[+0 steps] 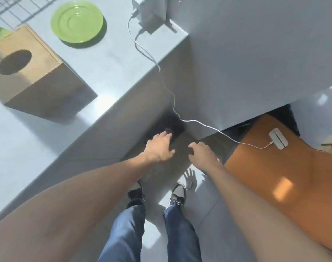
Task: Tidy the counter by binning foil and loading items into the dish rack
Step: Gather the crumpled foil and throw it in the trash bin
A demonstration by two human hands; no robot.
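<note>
I am looking straight down past the counter's edge to the floor. My left hand [159,147] reaches down beside the counter's side, fingers spread, its fingertips at a dark bin [172,125] in the shadowed corner. My right hand [203,153] hovers next to it, fingers loosely apart and empty. A small crumpled scrap [189,184], maybe foil, lies on the floor by my right shoe. On the white counter [112,69] sits a green plate [77,21]. The wire dish rack [15,10] shows at the top left corner.
A wooden box [29,72] with a round hole stands on the counter at left. A white cable [170,95] runs from a wall charger [150,19] to a white device [278,138] on an orange table [274,182]. My feet stand on the grey floor.
</note>
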